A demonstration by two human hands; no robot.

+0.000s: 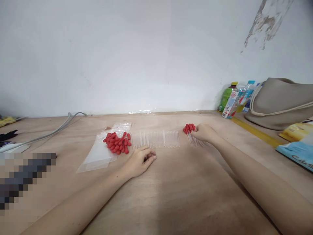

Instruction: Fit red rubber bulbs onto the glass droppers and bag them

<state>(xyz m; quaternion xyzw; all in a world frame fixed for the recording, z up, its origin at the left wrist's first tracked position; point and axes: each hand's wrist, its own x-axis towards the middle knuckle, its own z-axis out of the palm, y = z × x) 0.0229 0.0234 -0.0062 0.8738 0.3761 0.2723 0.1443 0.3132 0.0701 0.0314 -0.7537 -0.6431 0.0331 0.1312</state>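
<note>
My right hand (204,133) is at the right end of the work area, its fingers closed at a glass dropper with a red rubber bulb. It lies against a small row of droppers (189,128), bulbs pointing away from me and clear tubes toward me. My left hand (141,161) rests on the table with fingers loosely curled, a gap between thumb and fingers and nothing visible in it. Just beyond it lies a row of clear glass tubes (158,139) side by side. Left of those, a heap of red rubber bulbs (116,142) sits on clear zip bags (97,156).
Drink bottles (228,99) and a grey-beige bag (281,102) stand at the back right by the wall. Yellow and blue packets (297,147) lie at the right edge, near a yellow strip (256,132). A grey cable (53,132) crosses the table's left side.
</note>
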